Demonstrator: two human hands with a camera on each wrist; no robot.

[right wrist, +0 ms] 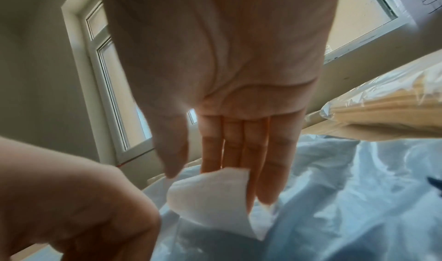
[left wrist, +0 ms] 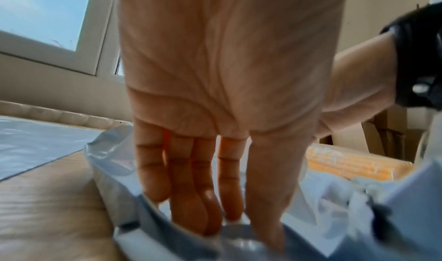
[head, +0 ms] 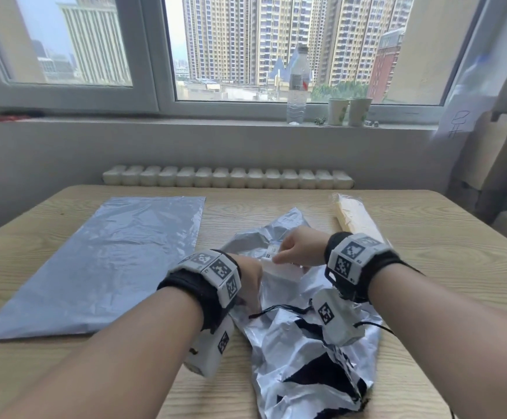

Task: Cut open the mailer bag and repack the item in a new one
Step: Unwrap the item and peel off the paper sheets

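Note:
The old mailer bag [head: 306, 358], crumpled silver plastic with a black lining, lies torn open at the middle of the table. My left hand [head: 249, 282] presses on its plastic with straight fingers [left wrist: 181, 199]. My right hand [head: 294, 251] pinches a white label [right wrist: 215, 199] on the bag, just beyond the left hand. The item [head: 358, 219], a long yellow pack in clear wrap, lies out of the bag at the back right. A new grey mailer bag [head: 104, 261] lies flat and smooth on the left.
The wooden table [head: 276, 204] runs up to a radiator [head: 228, 178] below the window. A water bottle [head: 298, 86] and two paper cups [head: 349, 111] stand on the sill. Cardboard [head: 503, 176] leans at the far right.

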